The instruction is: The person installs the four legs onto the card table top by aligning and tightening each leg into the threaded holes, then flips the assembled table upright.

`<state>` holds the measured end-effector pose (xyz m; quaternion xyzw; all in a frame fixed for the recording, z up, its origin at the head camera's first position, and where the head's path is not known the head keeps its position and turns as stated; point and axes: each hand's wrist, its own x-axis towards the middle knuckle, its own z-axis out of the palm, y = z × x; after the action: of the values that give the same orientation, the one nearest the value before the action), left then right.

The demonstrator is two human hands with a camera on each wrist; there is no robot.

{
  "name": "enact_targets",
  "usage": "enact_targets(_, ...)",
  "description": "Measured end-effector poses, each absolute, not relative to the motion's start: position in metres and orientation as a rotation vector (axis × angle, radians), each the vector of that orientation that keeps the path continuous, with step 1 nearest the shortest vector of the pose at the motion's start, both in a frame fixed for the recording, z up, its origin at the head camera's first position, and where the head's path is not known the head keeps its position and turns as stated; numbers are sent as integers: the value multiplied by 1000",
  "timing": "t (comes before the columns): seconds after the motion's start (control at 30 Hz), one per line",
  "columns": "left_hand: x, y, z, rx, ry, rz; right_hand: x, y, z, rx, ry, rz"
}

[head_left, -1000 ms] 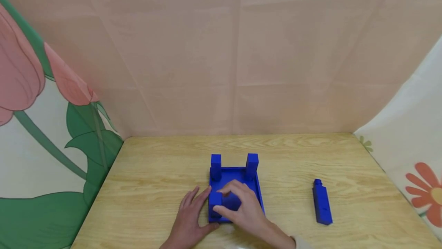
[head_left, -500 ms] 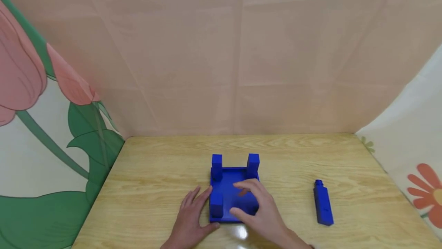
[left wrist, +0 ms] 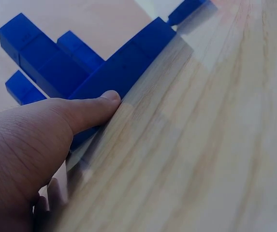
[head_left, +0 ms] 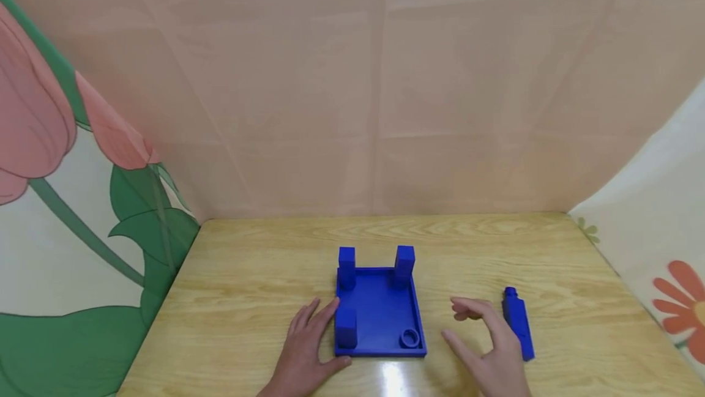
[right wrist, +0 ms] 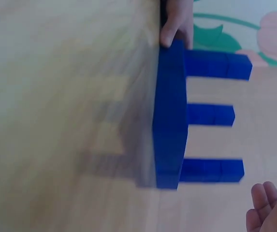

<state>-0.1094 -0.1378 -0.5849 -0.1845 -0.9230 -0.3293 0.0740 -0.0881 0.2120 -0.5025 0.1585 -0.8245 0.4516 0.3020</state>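
Observation:
A blue square panel (head_left: 380, 314) with a raised rim lies on the wooden table, like a small toy table turned upside down. Upright blue legs stand at three corners: far left (head_left: 347, 267), far right (head_left: 404, 266) and near left (head_left: 346, 328). A round socket (head_left: 409, 338) shows at the near right corner. My left hand (head_left: 302, 348) rests at the near left corner, its thumb (left wrist: 94, 108) against the front side and its fingers along the left side. My right hand (head_left: 490, 345), thumb and fingers spread, holds nothing, close beside a loose blue leg (head_left: 518, 326) with a narrow round end.
The wooden tabletop (head_left: 253, 274) stretches around the panel. A plain pinkish cloth (head_left: 380, 91) hangs behind it, with flower-printed cloth (head_left: 71, 250) at the left and more (head_left: 677, 299) at the right.
My right hand has let go of the near left leg and moved right to beside the loose leg, uncovering the socket. The left hand has stayed at the panel's corner.

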Motion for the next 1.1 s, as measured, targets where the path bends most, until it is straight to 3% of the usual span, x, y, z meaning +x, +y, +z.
enact_targets(0.7, -109, -137, -582, -575, -2725, -943, -84, 277, -538, -373, -2167, 1118)
enact_targets(1.1, -108, -137, -583, -583, -2723, -924, -91, 301, -558, -601, -2501, 1143)
